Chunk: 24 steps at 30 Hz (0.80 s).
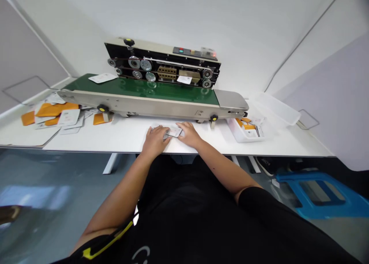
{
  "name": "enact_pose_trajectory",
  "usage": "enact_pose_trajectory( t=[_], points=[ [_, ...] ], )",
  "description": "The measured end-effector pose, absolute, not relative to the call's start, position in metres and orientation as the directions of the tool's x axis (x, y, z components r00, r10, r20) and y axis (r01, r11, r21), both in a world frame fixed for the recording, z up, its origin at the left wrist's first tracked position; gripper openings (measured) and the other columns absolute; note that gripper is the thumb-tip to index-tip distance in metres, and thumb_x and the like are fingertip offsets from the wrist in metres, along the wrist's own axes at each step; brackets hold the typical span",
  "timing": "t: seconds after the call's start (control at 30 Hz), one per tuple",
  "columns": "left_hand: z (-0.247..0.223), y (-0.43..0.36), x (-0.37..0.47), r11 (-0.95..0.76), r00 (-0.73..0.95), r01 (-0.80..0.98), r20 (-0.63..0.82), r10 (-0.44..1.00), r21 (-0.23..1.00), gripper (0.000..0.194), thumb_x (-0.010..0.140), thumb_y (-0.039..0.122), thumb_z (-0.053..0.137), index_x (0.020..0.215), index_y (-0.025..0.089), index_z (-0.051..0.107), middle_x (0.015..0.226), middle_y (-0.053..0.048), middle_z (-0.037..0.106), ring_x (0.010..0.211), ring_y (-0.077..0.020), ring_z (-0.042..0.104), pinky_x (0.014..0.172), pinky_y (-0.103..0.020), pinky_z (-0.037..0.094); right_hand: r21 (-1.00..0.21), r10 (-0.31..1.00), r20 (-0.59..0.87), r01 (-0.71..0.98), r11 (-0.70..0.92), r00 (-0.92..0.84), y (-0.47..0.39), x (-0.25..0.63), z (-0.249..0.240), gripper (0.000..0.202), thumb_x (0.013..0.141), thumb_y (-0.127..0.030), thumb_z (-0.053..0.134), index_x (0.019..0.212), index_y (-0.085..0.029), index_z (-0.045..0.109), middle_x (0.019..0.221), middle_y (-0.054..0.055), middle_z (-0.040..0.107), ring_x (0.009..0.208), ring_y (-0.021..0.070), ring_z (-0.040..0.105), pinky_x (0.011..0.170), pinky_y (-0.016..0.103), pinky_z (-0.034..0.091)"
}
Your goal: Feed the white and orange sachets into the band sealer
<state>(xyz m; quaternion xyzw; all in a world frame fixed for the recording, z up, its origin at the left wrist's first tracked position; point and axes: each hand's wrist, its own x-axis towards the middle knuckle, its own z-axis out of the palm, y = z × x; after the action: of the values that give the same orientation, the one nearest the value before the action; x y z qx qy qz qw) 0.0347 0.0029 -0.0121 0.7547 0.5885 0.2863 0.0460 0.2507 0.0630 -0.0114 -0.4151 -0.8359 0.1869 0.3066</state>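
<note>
At the front edge of the white table, my left hand [155,140] closes over small printed packets, its fingers curled on their left side. My right hand [189,134] grips the right end of a white packet [174,131] between thumb and fingers. Behind both hands stands a sealing machine with a green conveyor belt [170,92]. One white packet [184,79] is at the machine's rollers, and another white packet [103,77] lies at the belt's left end.
Orange and white packets [69,117] are heaped on the table's left. To the right, a white bin [250,139] holds more packets, with a translucent tray [281,109] behind it. A blue plastic stool [325,194] is on the floor at right.
</note>
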Motion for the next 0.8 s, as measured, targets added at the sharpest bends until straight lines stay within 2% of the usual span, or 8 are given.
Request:
enact_pose_trajectory(
  t=[0.1,0.23,0.3,0.43,0.57,0.63,0.7,0.8],
  points=[
    [-0.012,0.003,0.035,-0.305,0.146,0.865,0.383,0.912,0.398,0.039,0.092,0.033,0.067,0.131,0.027,0.065,0.137,-0.013,0.07,0.141,-0.0379,0.055,0.124,-0.065,0.026,-0.563,0.823,0.369,0.601,0.567,-0.431,0.062,0.255,-0.009,0.053,0.084,-0.025,0.077,0.136,-0.023,0.07,0.125,0.012,0.064,0.121,0.0296,0.053,0.113,0.046,0.043],
    [-0.01,0.002,0.036,-0.306,0.145,0.867,0.39,0.909,0.393,0.041,0.092,0.033,0.067,0.132,0.026,0.064,0.138,-0.015,0.069,0.137,-0.0382,0.057,0.123,-0.064,0.029,-0.528,0.781,0.412,0.576,0.624,-0.469,0.058,0.254,-0.006,0.028,0.088,-0.018,0.072,0.112,-0.029,0.082,0.118,0.008,0.066,0.118,0.0278,0.053,0.11,0.045,0.045],
    [-0.008,0.001,0.036,-0.31,0.138,0.862,0.404,0.904,0.4,0.046,0.092,0.033,0.068,0.137,0.025,0.061,0.139,-0.016,0.068,0.134,-0.0379,0.059,0.123,-0.064,0.03,-0.506,0.757,0.469,0.564,0.653,-0.455,0.056,0.253,-0.003,0.023,0.093,-0.017,0.067,0.103,-0.03,0.084,0.113,0.008,0.067,0.113,0.027,0.054,0.105,0.044,0.047],
    [-0.002,-0.001,0.038,-0.282,0.114,0.877,0.402,0.909,0.389,0.059,0.092,0.035,0.067,0.146,0.02,0.052,0.144,-0.017,0.064,0.136,-0.038,0.058,0.123,-0.062,0.031,-0.497,0.705,0.625,0.526,0.69,-0.335,0.046,0.258,0.008,0.022,0.1,-0.025,0.062,0.098,-0.028,0.084,0.101,0.008,0.067,0.097,0.0233,0.058,0.092,0.04,0.051],
    [0.002,-0.004,0.039,-0.253,0.112,0.896,0.366,0.924,0.365,0.06,0.093,0.036,0.064,0.15,0.02,0.05,0.149,-0.016,0.061,0.141,-0.0366,0.055,0.125,-0.059,0.032,-0.515,0.649,0.741,0.473,0.715,-0.174,0.046,0.287,0.037,0.02,0.099,-0.031,0.062,0.1,-0.023,0.081,0.087,0.005,0.063,0.078,0.0183,0.059,0.074,0.034,0.052],
    [0.003,-0.004,0.039,-0.261,0.123,0.896,0.365,0.923,0.359,0.06,0.093,0.037,0.064,0.149,0.02,0.051,0.15,-0.015,0.06,0.141,-0.0363,0.054,0.126,-0.058,0.032,-0.462,0.587,0.806,0.541,0.702,-0.074,0.059,0.314,0.064,0.018,0.098,-0.033,0.064,0.098,-0.023,0.08,0.084,0.004,0.062,0.075,0.0183,0.057,0.072,0.034,0.052],
    [0.002,-0.004,0.039,-0.274,0.134,0.893,0.37,0.919,0.356,0.058,0.093,0.036,0.064,0.148,0.021,0.053,0.151,-0.015,0.06,0.142,-0.036,0.054,0.125,-0.058,0.034,-0.369,0.497,0.868,0.666,0.648,-0.004,0.082,0.347,0.095,0.018,0.097,-0.034,0.064,0.095,-0.022,0.078,0.083,0.004,0.06,0.078,0.02,0.056,0.078,0.038,0.052],
    [-0.001,-0.003,0.038,-0.286,0.138,0.889,0.386,0.912,0.357,0.055,0.092,0.036,0.064,0.145,0.022,0.057,0.152,-0.015,0.06,0.142,-0.0357,0.054,0.125,-0.057,0.035,-0.187,0.417,0.907,0.84,0.509,-0.051,0.125,0.392,0.134,0.022,0.1,-0.03,0.056,0.093,-0.02,0.075,0.087,0.007,0.059,0.086,0.0231,0.057,0.086,0.044,0.05]
  ],
)
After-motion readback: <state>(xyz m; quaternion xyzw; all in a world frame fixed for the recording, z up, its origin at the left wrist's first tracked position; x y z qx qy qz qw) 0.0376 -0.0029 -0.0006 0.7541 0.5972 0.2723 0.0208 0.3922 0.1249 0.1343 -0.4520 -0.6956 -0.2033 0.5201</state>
